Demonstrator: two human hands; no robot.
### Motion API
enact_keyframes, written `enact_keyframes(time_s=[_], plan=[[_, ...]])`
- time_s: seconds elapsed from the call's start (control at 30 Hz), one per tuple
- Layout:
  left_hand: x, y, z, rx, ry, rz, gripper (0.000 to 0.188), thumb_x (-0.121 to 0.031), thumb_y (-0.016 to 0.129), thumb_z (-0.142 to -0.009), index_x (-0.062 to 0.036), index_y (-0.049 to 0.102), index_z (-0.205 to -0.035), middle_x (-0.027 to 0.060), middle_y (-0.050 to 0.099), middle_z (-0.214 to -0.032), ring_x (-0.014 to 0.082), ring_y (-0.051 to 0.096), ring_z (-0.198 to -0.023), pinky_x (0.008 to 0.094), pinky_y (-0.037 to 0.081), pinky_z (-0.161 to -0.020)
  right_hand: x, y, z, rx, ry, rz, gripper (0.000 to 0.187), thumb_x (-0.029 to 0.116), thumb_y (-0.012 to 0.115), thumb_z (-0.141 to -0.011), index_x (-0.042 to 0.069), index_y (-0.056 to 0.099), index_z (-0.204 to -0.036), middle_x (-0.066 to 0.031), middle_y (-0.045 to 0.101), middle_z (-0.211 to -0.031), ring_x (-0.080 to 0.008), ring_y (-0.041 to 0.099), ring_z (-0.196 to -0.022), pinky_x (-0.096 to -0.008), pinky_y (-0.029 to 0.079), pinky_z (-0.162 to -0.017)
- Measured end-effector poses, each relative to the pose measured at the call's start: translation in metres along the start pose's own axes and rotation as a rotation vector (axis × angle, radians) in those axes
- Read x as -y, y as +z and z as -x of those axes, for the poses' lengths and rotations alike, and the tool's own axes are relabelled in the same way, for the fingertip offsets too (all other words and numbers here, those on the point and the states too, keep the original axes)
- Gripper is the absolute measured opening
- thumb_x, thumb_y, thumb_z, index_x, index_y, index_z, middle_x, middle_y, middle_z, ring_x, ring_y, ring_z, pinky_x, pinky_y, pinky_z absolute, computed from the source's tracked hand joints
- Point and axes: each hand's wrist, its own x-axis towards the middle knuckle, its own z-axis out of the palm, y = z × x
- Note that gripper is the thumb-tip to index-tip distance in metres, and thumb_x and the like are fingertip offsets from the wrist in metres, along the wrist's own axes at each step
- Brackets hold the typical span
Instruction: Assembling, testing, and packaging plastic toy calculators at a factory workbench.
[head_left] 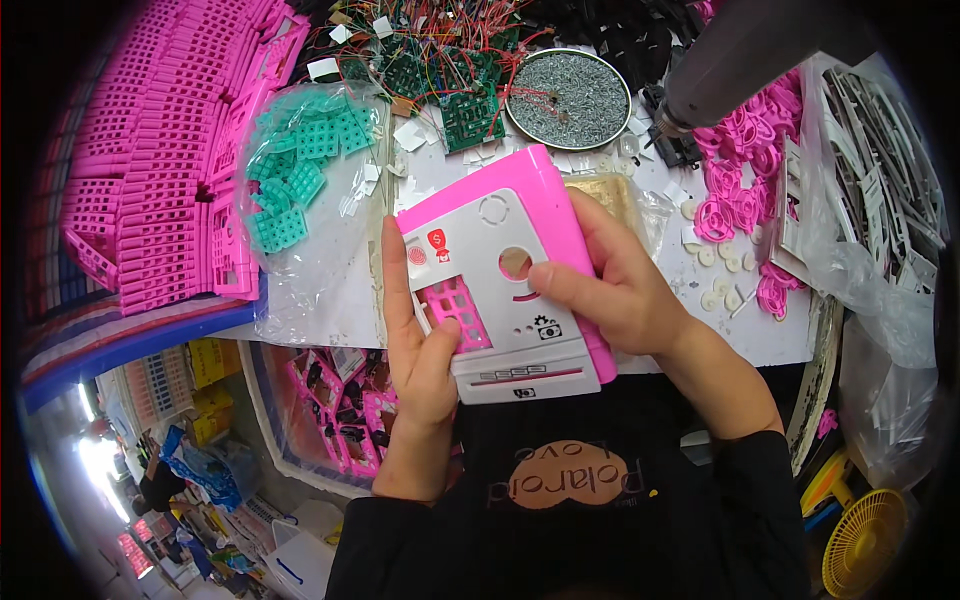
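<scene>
- Both hands grip the pink-and-white toy camera shell (pixel 505 275), held just above the near edge of the white table (pixel 330 300), front face up toward the head camera.
- Left hand (pixel 420 360) clasps the shell's left side, index finger stretched straight up along the edge, thumb pressing on the white faceplate beside the pink grid window.
- Right hand (pixel 625 290) wraps the shell's pink right side from behind, thumb laid across the faceplate just under the round hole.
- Faceplate shows a dotted ring near the top, two red stickers at upper left, a small camera symbol and a slot along the bottom.
- Left of the shell, touching the table, lies a clear bag of teal grid pieces (pixel 300 170).
- Farther left, stacks of pink plastic frames (pixel 170 170) fill the corner.
- Straight ahead, a round tin of small screws (pixel 568 98) sits beside a tangle of green circuit boards (pixel 430 70) with red wires.
- Off to the right, pink ring-shaped parts (pixel 740 180) and small white discs scatter over the table; a grey power screwdriver (pixel 740 55) hangs above them.
- Below the table edge, a bin of pink parts (pixel 345 400) sits by the left forearm.
- Lower right corner, a yellow fan (pixel 865 540) peeks in.
</scene>
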Motion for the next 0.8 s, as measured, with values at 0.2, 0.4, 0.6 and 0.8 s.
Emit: enact_keyframes(time_s=[0.2, 0.4, 0.6, 0.8], plan=[[-0.006, -0.009, 0.001, -0.108, -0.037, 0.017, 0.068, -0.003, 0.045, -0.102, -0.0010, 0.016, -0.163, 0.0201, 0.031, -0.163, 0.0273, 0.042, -0.145, 0.0411, 0.032, -0.120, -0.011, -0.006, -0.006, 0.023, 0.102, -0.219, 0.065, 0.012, 0.072, -0.096, 0.000, 0.038, -0.150, -0.0112, 0.063, -0.131, -0.0159, 0.061, -0.119, -0.0331, 0.053, -0.100], [-0.002, -0.017, -0.007, -0.225, 0.125, -0.092, 0.065, -0.001, 0.045, -0.102, 0.0024, 0.019, -0.162, 0.0196, 0.037, -0.158, 0.0252, 0.043, -0.143, 0.0388, 0.032, -0.119, 0.002, -0.010, 0.018, 0.217, 0.229, -0.057, 0.070, 0.002, 0.076, -0.089, -0.001, 0.040, -0.149, -0.0134, 0.065, -0.132, -0.0188, 0.065, -0.117, -0.0330, 0.055, -0.099], [-0.006, -0.010, -0.017, -0.238, 0.182, -0.198, 0.052, -0.019, 0.043, -0.110, 0.0037, 0.032, -0.156, 0.0178, 0.055, -0.141, 0.0203, 0.059, -0.122, 0.0342, 0.047, -0.103, -0.001, -0.015, 0.020, 0.178, 0.301, -0.055, 0.059, -0.005, 0.071, -0.091, -0.003, 0.048, -0.145, -0.0125, 0.067, -0.130, -0.0177, 0.066, -0.116, -0.0336, 0.056, -0.099], [-0.015, -0.027, -0.040, -0.296, 0.050, -0.200, 0.041, -0.034, 0.044, -0.113, 0.0029, 0.063, -0.114, 0.0067, 0.069, -0.101, 0.0113, 0.064, -0.088, 0.0270, 0.052, -0.080, -0.009, -0.003, 0.030, 0.134, 0.200, 0.014, 0.055, -0.004, 0.071, -0.091, -0.003, 0.050, -0.142, -0.0121, 0.067, -0.130, -0.0172, 0.066, -0.116, -0.0320, 0.054, -0.100]])
